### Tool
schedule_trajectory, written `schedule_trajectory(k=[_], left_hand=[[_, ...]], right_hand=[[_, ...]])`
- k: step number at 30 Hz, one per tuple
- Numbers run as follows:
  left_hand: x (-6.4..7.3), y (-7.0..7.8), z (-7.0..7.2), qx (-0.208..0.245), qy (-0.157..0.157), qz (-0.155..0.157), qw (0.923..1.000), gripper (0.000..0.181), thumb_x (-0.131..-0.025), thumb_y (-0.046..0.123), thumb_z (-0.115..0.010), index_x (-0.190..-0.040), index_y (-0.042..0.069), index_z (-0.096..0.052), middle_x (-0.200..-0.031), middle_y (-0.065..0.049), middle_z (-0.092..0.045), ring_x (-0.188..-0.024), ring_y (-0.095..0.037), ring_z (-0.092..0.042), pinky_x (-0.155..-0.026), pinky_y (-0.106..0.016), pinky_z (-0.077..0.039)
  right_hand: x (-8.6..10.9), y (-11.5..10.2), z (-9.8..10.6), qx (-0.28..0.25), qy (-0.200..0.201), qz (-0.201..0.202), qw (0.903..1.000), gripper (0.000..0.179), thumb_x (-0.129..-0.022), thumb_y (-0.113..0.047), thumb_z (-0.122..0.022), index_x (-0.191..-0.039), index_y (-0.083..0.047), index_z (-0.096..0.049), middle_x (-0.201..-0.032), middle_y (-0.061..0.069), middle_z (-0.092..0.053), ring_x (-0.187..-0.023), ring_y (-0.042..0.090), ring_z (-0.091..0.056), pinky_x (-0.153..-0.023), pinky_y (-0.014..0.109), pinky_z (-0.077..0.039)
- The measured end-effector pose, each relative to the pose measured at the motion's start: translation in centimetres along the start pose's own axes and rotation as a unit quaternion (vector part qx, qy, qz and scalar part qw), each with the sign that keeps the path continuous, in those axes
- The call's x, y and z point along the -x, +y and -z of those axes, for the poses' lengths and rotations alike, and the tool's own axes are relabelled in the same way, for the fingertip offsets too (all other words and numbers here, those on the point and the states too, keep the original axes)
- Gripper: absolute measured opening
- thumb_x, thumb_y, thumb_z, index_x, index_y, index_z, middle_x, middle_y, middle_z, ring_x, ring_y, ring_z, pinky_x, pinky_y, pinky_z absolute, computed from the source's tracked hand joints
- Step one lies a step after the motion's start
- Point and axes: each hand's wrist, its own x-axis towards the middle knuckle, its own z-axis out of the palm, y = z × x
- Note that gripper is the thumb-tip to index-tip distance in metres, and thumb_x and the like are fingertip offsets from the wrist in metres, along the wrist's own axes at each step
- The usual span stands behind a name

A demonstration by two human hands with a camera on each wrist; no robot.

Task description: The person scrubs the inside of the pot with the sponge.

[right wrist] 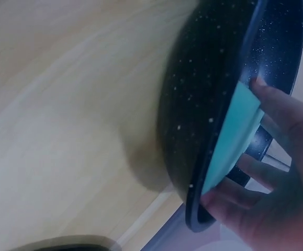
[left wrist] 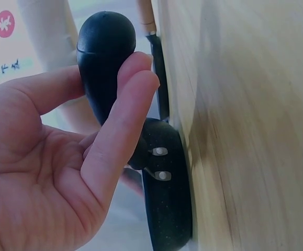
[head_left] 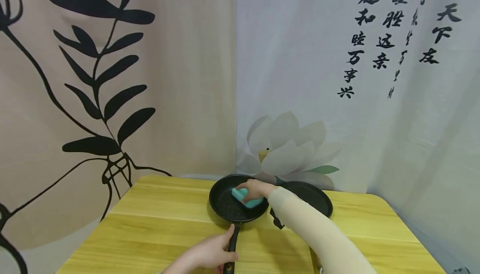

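Note:
A black speckled frying pan [head_left: 228, 209] sits on the wooden table, its handle [head_left: 233, 240] toward me. My left hand [head_left: 211, 251] grips that handle, the thumb lying along it; in the left wrist view the fingers curl round the thick handle end [left wrist: 107, 39]. Inside the pan, my right hand [head_left: 255, 189] holds a turquoise sponge [head_left: 252, 203] against the inner surface. From the right wrist view, thumb and fingers spread over the sponge [right wrist: 232, 136], close to the pan's rim [right wrist: 240, 57].
A second, shallow black pan [head_left: 313, 197] lies to the right, partly covered by my right forearm [head_left: 318, 228]. The yellow wooden table [head_left: 168, 207] reaches back to a printed curtain [head_left: 195, 99]. A wooden handle [left wrist: 147, 15] shows beyond the left hand.

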Motion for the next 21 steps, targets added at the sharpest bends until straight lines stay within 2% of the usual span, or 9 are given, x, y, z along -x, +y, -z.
schedule_trajectory(k=[1,3,5,7,13,15,17,21], left_hand=[[0.3,0.5,0.0,-0.016,0.000,-0.001,0.9999,0.096,-0.093,0.047,-0.062,-0.153,-0.005,-0.008,-0.066,-0.002,-0.063,-0.050,-0.016,-0.063,-0.050,-0.032,-0.055],[0.8,1.6,0.0,-0.019,0.001,0.001,0.9998,0.095,-0.093,0.043,-0.063,-0.152,-0.008,-0.009,-0.066,-0.003,-0.063,-0.050,-0.016,-0.063,-0.050,-0.033,-0.055],[0.7,1.6,0.1,-0.020,-0.003,0.003,0.9998,0.095,-0.094,0.044,-0.062,-0.152,-0.009,-0.008,-0.067,-0.003,-0.063,-0.050,-0.015,-0.063,-0.050,-0.032,-0.055],[0.0,0.3,0.0,-0.018,-0.009,0.005,0.9998,0.097,-0.093,0.048,-0.062,-0.153,-0.005,-0.007,-0.067,0.000,-0.063,-0.050,-0.014,-0.063,-0.050,-0.030,-0.055],[-3.2,-5.0,-0.2,0.062,-0.007,0.006,0.9980,0.108,-0.082,0.052,-0.073,-0.156,0.007,-0.010,-0.073,-0.009,-0.066,-0.052,-0.027,-0.065,-0.046,-0.039,-0.055],[-3.7,-5.8,-0.4,0.065,-0.003,0.000,0.9979,0.107,-0.081,0.052,-0.074,-0.156,0.008,-0.011,-0.074,-0.012,-0.067,-0.053,-0.030,-0.065,-0.045,-0.042,-0.054],[-3.9,-6.1,-0.5,0.065,-0.002,-0.001,0.9979,0.109,-0.080,0.053,-0.074,-0.156,0.007,-0.012,-0.074,-0.013,-0.067,-0.054,-0.032,-0.065,-0.046,-0.044,-0.054],[-3.8,-5.7,-0.6,0.066,0.003,-0.001,0.9978,0.110,-0.080,0.054,-0.074,-0.156,0.006,-0.011,-0.074,-0.015,-0.067,-0.055,-0.034,-0.066,-0.047,-0.045,-0.055]], right_hand=[[0.1,0.1,0.0,-0.001,-0.001,0.001,1.0000,0.056,-0.088,-0.034,-0.073,-0.140,-0.028,-0.054,-0.143,0.005,-0.048,-0.133,0.025,-0.041,-0.106,0.040,-0.038],[0.3,0.2,0.1,-0.001,-0.001,0.004,1.0000,0.056,-0.087,-0.035,-0.074,-0.140,-0.027,-0.055,-0.142,0.006,-0.048,-0.133,0.026,-0.041,-0.106,0.041,-0.038],[0.5,0.3,0.1,-0.002,-0.004,0.006,1.0000,0.056,-0.087,-0.035,-0.074,-0.140,-0.027,-0.054,-0.143,0.007,-0.047,-0.133,0.026,-0.041,-0.105,0.041,-0.039],[0.7,0.3,0.0,-0.002,-0.003,0.008,1.0000,0.057,-0.087,-0.035,-0.074,-0.140,-0.027,-0.054,-0.142,0.008,-0.047,-0.131,0.026,-0.042,-0.104,0.040,-0.040],[1.2,0.2,-0.4,-0.006,0.006,0.013,0.9999,0.057,-0.086,-0.035,-0.075,-0.139,-0.028,-0.055,-0.139,0.009,-0.048,-0.124,0.024,-0.048,-0.098,0.037,-0.044],[1.3,0.1,-0.6,-0.008,0.008,0.014,0.9998,0.057,-0.086,-0.035,-0.075,-0.139,-0.028,-0.055,-0.138,0.009,-0.048,-0.122,0.023,-0.049,-0.096,0.036,-0.045],[1.4,-0.1,-0.7,-0.012,0.010,0.016,0.9997,0.057,-0.086,-0.035,-0.075,-0.139,-0.027,-0.055,-0.137,0.009,-0.048,-0.121,0.022,-0.050,-0.095,0.035,-0.046],[1.6,-0.4,-0.8,-0.008,0.013,0.021,0.9997,0.058,-0.086,-0.035,-0.075,-0.139,-0.026,-0.055,-0.135,0.008,-0.049,-0.117,0.021,-0.051,-0.093,0.034,-0.046]])
